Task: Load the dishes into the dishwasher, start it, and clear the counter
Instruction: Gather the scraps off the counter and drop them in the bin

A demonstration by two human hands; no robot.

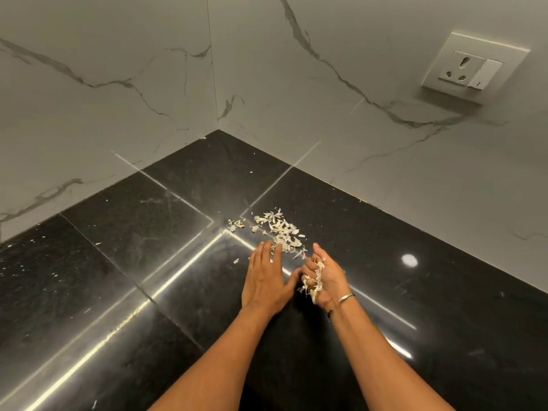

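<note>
Two hands are out over the black counter, right in the corner where the two marble walls meet. The left hand is down flat, palm to the stone and fingers straight and close together, with its fingertips touching the near edge of the peelings. That's a loose scatter of pale, dry, papery scraps on the counter just beyond both hands, with a few strays off to its left and one small flake beside the left hand.

Over to the right hand: it's tipped on its edge, palm turned toward the left hand, fingers curled in to cup a handful of the same pale scraps. Some of those hang out of the bottom of the palm. There's a thin metal bangle on that wrist. The two hands sit just beside each other, the left thumb reaching toward the right hand's fingers.

Up on the right-hand wall is a white socket plate with a switch next to it, well away from the action. Bright streaks and a round spot of light shine off the polished counter.
</note>
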